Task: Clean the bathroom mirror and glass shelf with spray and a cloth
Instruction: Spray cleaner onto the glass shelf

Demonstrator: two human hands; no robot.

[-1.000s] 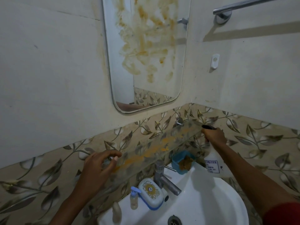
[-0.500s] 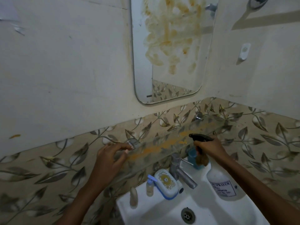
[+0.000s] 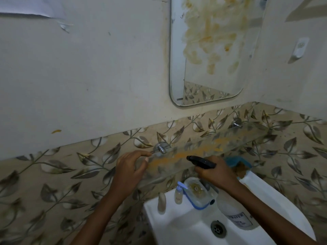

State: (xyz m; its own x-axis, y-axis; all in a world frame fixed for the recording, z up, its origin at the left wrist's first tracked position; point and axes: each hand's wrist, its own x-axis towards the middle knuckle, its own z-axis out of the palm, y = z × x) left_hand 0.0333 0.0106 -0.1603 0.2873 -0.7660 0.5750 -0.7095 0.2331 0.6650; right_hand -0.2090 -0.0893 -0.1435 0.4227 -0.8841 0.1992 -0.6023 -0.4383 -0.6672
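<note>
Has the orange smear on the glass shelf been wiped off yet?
No, an orange streak still runs along the glass shelf, just ahead of the spray bottle held in the right hand.

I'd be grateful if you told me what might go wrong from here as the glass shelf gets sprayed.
1. The left hand rests at the stained glass shelf near its metal bracket; leaning on the glass may strain the mount.
2. The right hand aims the spray bottle leftward, so mist could hit the left hand.
3. Orange runoff may drip onto the soap dish and small bottles on the sink below.
</note>
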